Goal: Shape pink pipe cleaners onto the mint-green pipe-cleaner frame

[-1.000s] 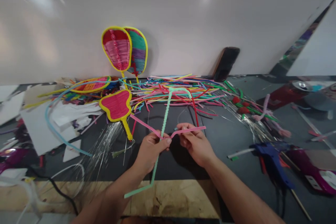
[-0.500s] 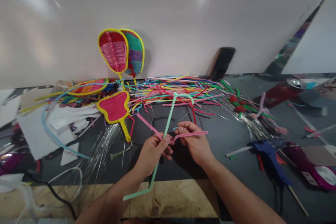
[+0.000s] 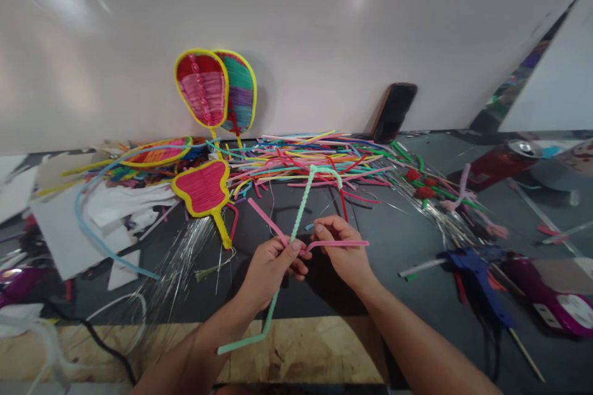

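Observation:
My left hand pinches a long mint-green pipe cleaner where a pink pipe cleaner crosses it. The green one runs up to a hooked top and down past my wrist to a bent end. My right hand grips the pink one's right part, which sticks out level to the right. Both hands hover over the dark mat, close together, thumbs almost touching.
A heap of coloured pipe cleaners lies behind the hands. A pink woven fan lies left of it; two more fans lean on the wall. A phone leans at the back. A blue glue gun lies right. Silver tinsel lies left.
The view shifted slightly. My right hand has turned a little and its pink end has dropped lower and flatter. My left hand keeps its pinch.

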Action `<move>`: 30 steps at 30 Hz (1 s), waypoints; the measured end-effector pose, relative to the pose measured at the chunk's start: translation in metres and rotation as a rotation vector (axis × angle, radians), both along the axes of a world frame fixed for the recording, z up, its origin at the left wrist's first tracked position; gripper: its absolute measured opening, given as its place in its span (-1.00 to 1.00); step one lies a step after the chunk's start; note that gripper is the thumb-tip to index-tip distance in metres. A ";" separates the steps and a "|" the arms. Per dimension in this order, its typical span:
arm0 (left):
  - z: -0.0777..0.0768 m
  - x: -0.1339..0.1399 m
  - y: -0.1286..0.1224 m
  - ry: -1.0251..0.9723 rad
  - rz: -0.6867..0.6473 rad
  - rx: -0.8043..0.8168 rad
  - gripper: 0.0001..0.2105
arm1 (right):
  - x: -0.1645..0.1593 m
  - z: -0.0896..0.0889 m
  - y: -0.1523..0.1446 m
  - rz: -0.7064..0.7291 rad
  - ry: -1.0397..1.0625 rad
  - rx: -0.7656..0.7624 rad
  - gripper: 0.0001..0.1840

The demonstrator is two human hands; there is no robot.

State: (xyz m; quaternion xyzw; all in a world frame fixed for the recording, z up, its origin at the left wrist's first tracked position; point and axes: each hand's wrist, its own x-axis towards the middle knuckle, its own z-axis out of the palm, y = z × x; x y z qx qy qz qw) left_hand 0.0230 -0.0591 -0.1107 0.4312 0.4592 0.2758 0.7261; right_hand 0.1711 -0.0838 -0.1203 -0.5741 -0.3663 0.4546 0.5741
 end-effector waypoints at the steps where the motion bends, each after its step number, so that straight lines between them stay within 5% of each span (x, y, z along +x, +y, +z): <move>1: 0.000 0.000 0.000 -0.004 0.006 -0.002 -0.69 | 0.000 0.000 0.000 0.008 -0.001 -0.005 -0.77; 12: 0.007 -0.006 0.011 -0.163 0.046 -0.107 -0.78 | 0.010 0.002 0.001 0.003 0.124 0.040 -0.79; 20: 0.006 -0.008 0.014 -0.142 0.110 -0.089 -0.79 | 0.020 0.013 -0.006 0.228 0.125 0.054 -0.74; 24: 0.007 -0.005 0.010 -0.048 0.091 -0.039 -0.78 | 0.017 0.015 -0.008 0.119 0.035 0.078 -0.77; 30: 0.005 0.001 -0.001 -0.032 0.006 -0.027 -0.76 | 0.013 0.013 -0.008 -0.097 -0.376 0.135 -0.87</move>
